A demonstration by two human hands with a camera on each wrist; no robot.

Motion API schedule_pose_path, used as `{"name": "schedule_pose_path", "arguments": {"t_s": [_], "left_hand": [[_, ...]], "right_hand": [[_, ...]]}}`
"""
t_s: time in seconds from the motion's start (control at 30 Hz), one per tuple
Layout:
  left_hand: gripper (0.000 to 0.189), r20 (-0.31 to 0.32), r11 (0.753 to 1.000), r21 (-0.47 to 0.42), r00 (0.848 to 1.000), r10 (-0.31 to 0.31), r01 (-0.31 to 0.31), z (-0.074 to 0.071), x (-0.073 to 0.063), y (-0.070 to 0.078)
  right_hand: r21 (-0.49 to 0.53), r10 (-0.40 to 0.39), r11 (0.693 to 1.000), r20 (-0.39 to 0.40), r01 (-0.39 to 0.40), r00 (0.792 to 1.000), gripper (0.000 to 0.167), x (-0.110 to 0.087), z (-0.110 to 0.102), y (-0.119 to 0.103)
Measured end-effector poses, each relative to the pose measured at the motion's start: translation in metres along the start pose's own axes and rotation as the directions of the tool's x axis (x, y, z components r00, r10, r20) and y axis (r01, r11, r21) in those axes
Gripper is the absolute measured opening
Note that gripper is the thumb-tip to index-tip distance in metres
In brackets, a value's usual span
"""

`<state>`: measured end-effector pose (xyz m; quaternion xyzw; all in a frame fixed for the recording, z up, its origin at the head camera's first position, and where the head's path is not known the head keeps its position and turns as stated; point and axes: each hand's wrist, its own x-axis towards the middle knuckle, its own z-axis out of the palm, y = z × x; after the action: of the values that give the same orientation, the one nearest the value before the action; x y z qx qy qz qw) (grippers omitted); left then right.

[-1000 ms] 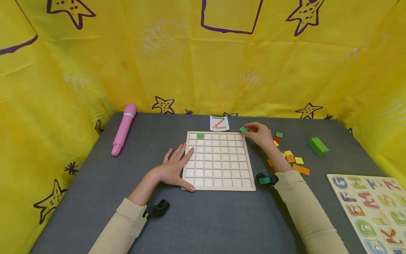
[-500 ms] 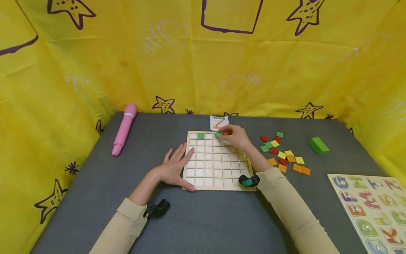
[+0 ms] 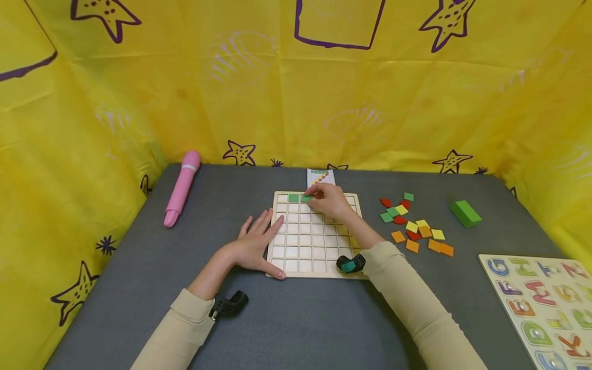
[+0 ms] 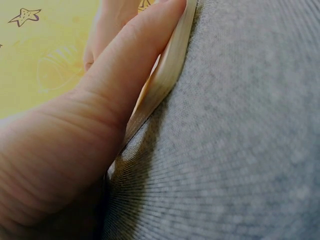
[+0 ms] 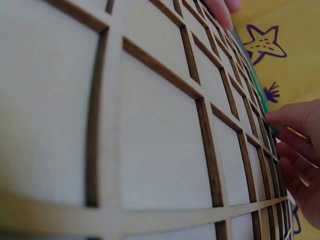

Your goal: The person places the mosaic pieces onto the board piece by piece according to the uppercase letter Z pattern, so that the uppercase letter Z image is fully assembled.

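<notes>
A wooden grid board (image 3: 317, 274) lies in the middle of the table. One green square tile (image 3: 293, 198) sits in its top row, second cell from the left. At the cell just right of it, my right hand (image 3: 330, 201) pinches another green tile (image 3: 305, 198) between thumb and fingertips; the right wrist view shows those fingertips (image 5: 280, 120) at the board's far edge. My left hand (image 3: 255, 245) lies spread along the board's left side, fingers straight. In the left wrist view its thumb (image 4: 135, 55) rests along the board's wooden edge (image 4: 172, 65).
A small pattern card (image 3: 321, 176) lies behind the board, partly covered by the right hand. To the right are scattered green, red, yellow and orange tiles (image 3: 411, 226), a green block (image 3: 465, 214) and a letter puzzle board (image 3: 538, 303). A pink wand-shaped object (image 3: 181, 190) lies far left.
My right hand has carried the green tile leftward from beyond the board's top right corner to the top row, beside the first green tile. The left hand stays in place.
</notes>
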<state>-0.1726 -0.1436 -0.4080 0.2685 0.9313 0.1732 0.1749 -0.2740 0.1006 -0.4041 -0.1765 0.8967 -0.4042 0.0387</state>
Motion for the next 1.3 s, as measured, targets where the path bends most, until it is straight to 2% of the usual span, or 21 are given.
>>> {"name": "schedule_pose_path", "arguments": {"t_s": [0.37,0.67,0.8,0.93,1.3], "left_hand": [[0.132,0.0,1.0,-0.006,1.0,0.007,-0.007,0.003,0.0,0.001],[0.132,0.001,1.0,-0.003,1.0,0.015,-0.015,0.003,0.001,0.002],[0.131,-0.003,1.0,-0.001,1.0,0.02,-0.02,0.003,0.002,0.002],[0.131,-0.008,1.0,0.0,1.0,0.019,-0.019,0.003,0.002,0.002],[0.132,-0.013,1.0,0.0,1.0,0.017,-0.017,0.0,-0.001,0.001]], "right_hand": [[0.006,-0.011,1.0,-0.012,0.011,1.0,0.025,-0.006,0.001,0.006],[0.04,0.045,0.998,-0.01,-0.045,0.999,0.027,-0.014,-0.002,0.007],[0.104,0.074,0.992,-0.007,-0.073,0.997,0.028,-0.019,-0.008,0.008],[0.152,0.071,0.986,-0.013,-0.068,0.997,0.026,-0.027,-0.02,0.009],[-0.042,0.025,0.999,0.014,-0.024,1.0,0.023,-0.057,-0.07,0.037]]}}
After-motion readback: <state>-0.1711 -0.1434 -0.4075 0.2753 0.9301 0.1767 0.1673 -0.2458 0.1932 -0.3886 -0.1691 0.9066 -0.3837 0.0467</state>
